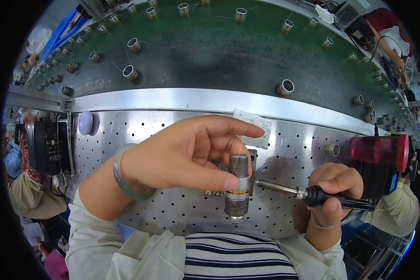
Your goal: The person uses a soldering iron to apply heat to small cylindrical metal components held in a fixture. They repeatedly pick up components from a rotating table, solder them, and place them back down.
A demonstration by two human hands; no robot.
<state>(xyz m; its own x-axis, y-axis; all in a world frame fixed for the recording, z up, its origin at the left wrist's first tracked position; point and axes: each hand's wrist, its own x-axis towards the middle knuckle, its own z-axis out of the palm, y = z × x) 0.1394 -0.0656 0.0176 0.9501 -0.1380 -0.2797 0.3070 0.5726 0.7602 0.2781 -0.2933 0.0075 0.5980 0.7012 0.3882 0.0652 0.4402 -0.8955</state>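
Note:
My left hand (198,154) closes its thumb and fingers round a small silver ring coil (238,185) with a copper-coloured band and thin wire ends. The coil sits around an upright dark metal post (238,164) with a rounded lower end, on a fixture that my hand partly hides. In my right hand (337,183) a soldering iron (282,188) with a black handle is gripped. It points left, its tip beside the coil's right side; whether they touch I cannot tell.
Beneath lies a perforated metal worktop (172,214). A pale cloth pad (254,130) lies behind my left hand. Another coil (332,149) stands near a red translucent container (379,150). At left is a lilac knob (85,122). Beyond the metal rail (186,99), a green conveyor belt (210,60) carries several coils.

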